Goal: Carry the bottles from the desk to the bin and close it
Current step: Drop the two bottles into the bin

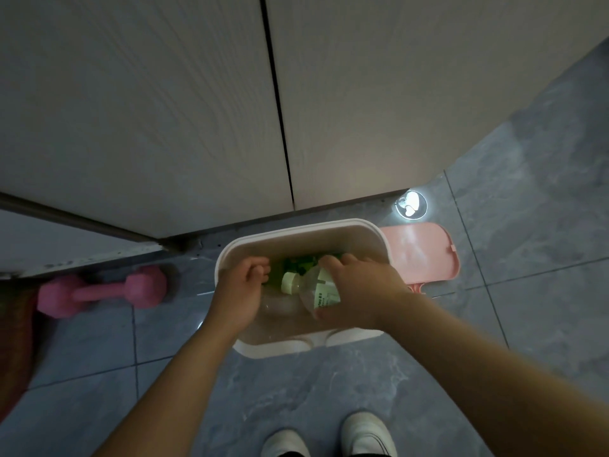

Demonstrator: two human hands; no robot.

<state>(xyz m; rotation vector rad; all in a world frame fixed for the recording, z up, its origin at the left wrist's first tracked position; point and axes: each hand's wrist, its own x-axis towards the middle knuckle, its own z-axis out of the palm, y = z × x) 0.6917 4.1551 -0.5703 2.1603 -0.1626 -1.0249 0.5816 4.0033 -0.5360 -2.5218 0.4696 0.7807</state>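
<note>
White cabinet doors (164,110) fill the top, grey tile floor (527,291) below. Open white bin (296,232) on the floor, pink lid (425,252) lying just beside it at right. Pink dumbbell (102,291) at left. Right hand (359,288) wrapped around a clear bottle (313,288) inside the bin. Left hand (240,288) curled; whether it holds anything, cannot tell.

I see a pink rubbery dumbbell (102,291) at nine o'clock on grey marbled floor tiles (527,291), and white shoes (367,435) at six.
</note>
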